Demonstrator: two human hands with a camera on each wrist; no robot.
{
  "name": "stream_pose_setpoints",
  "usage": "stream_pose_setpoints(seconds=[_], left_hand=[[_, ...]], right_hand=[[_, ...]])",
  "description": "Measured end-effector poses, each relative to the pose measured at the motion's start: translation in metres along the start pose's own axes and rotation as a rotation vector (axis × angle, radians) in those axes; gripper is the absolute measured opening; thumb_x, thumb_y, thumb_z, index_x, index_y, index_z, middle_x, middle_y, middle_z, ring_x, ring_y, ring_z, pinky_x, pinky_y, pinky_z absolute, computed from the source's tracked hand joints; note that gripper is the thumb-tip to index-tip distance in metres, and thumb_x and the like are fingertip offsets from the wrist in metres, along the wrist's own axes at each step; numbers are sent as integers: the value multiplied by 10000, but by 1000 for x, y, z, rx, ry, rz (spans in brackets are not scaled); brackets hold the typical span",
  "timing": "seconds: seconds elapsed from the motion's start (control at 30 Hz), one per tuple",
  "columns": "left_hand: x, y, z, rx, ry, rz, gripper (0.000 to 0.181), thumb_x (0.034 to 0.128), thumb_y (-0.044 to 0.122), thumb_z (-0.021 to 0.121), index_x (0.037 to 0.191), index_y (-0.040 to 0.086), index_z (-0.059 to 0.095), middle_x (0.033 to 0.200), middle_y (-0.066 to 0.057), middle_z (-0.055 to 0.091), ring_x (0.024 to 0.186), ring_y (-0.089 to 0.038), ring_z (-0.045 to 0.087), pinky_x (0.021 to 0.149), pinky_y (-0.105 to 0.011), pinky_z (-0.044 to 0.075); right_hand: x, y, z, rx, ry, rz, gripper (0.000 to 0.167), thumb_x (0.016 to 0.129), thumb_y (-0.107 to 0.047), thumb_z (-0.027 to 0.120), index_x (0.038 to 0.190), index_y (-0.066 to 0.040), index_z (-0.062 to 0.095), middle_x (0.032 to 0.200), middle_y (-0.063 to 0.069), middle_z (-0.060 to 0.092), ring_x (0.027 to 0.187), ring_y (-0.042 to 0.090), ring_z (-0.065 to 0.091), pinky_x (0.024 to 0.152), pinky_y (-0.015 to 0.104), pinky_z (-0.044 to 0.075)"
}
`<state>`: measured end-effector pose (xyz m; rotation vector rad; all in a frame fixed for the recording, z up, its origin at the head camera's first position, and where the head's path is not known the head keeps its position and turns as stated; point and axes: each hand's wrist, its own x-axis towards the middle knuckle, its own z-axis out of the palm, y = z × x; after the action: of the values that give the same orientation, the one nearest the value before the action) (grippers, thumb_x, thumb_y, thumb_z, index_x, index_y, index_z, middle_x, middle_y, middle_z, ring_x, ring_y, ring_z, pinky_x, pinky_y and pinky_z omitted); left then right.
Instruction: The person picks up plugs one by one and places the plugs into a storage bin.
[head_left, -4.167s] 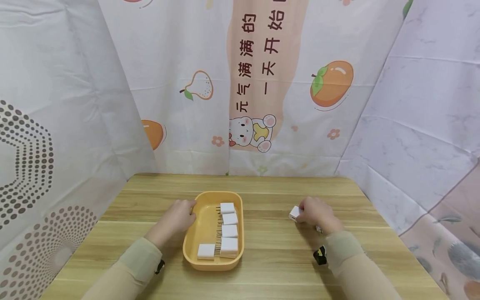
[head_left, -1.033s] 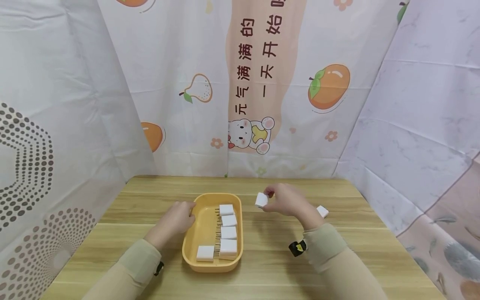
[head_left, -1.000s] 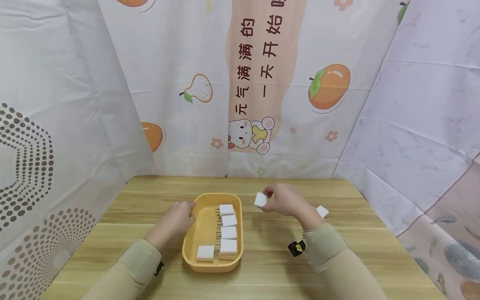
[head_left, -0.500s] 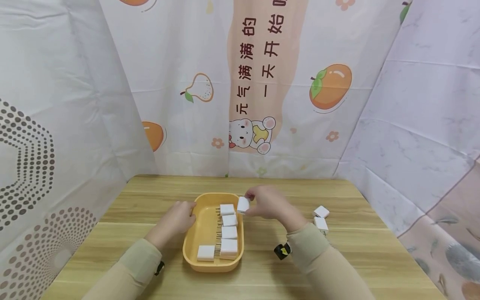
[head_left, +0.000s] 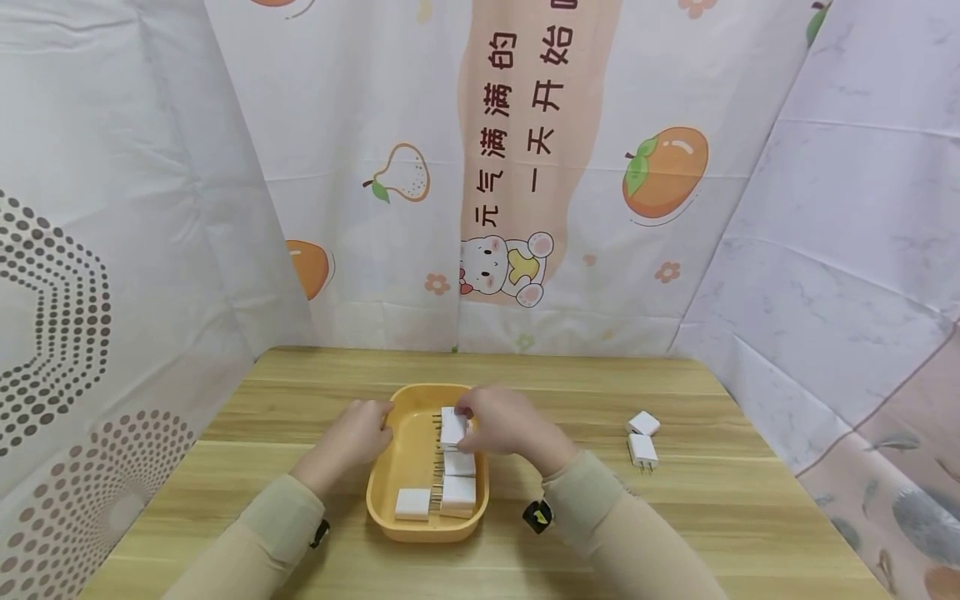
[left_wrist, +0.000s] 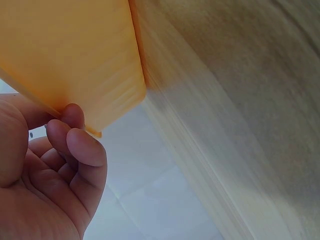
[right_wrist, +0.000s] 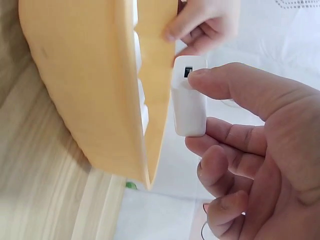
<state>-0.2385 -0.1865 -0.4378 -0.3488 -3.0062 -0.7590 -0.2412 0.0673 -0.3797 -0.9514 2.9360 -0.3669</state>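
Observation:
My left hand (head_left: 358, 435) pinches the left rim of a yellow plastic tray (head_left: 408, 450); the left wrist view shows thumb and fingertips on that rim. My right hand (head_left: 504, 423) holds a white USB wall charger (head_left: 453, 429) over the right side of the tray. In the right wrist view, this charger (right_wrist: 190, 107) is between thumb and fingers, its USB port facing the thumb. Inside the tray, several white chargers (head_left: 458, 493) form a column along the right side, prongs pointing left. Another charger (head_left: 412, 503) lies at the near left, prongs towards the column.
Two more white chargers, a farther one (head_left: 645, 423) and a nearer one (head_left: 642, 450), lie touching or nearly so on the wooden table (head_left: 720, 517) to the right. A printed curtain (head_left: 390, 250) hangs behind the table, and cloth hangs at both sides.
My right hand has carried the charger leftward from the right part of the table to over the tray, uncovering two chargers there. My left hand has stayed on the tray's rim.

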Motion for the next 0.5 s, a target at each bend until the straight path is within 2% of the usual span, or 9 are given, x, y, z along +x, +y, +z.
stream_pose_setpoints(seconds=[0.23, 0.5], left_hand=[[1, -1, 0, -1, 0, -2, 470, 923, 34, 631, 1371, -97, 574, 608, -28, 499, 447, -100, 373, 406, -255, 371], [2, -2, -1, 0, 8, 16, 457, 913, 26, 640, 1346, -108, 589, 702, -42, 570, 468, -119, 428, 431, -275, 409]], right_hand=[[11, -11, 9, 3, -26, -15, 378, 761, -371, 813, 1089, -198, 742, 968, -112, 667, 885, 80, 593, 781, 344, 512], [19, -23, 16, 17, -51, -16, 334, 750, -362, 841, 1025, -203, 736, 911, -124, 654, 825, 76, 574, 709, 341, 498]])
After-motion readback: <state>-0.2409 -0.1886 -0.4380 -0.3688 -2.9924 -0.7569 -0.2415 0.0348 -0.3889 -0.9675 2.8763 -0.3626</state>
